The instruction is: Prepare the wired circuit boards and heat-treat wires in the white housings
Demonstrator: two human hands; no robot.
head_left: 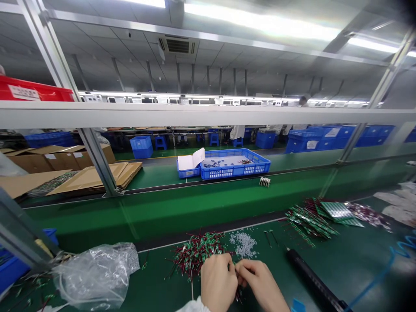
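My left hand [218, 279] and my right hand [256, 279] meet low in the middle of the view, fingers closed in a pinch. A small green part with dark red wires [239, 295] shows between and below the fingertips, mostly hidden by them. Just beyond my left hand lies a tangled pile of small green circuit boards with dark red wires [199, 251]. Many tiny pale translucent pieces [243, 245] are heaped beyond my right hand. Two thin wired pieces [270, 237] lie a little farther right.
On the right, a black pen-shaped tool [313, 277] lies near a coiled blue cord [377, 281]. Green board strips [312, 221] are stacked behind it. A clear plastic bag [94, 275] sits at left. Across a green ledge stands a blue tray [234, 173]. Metal posts [100, 160] frame the bench.
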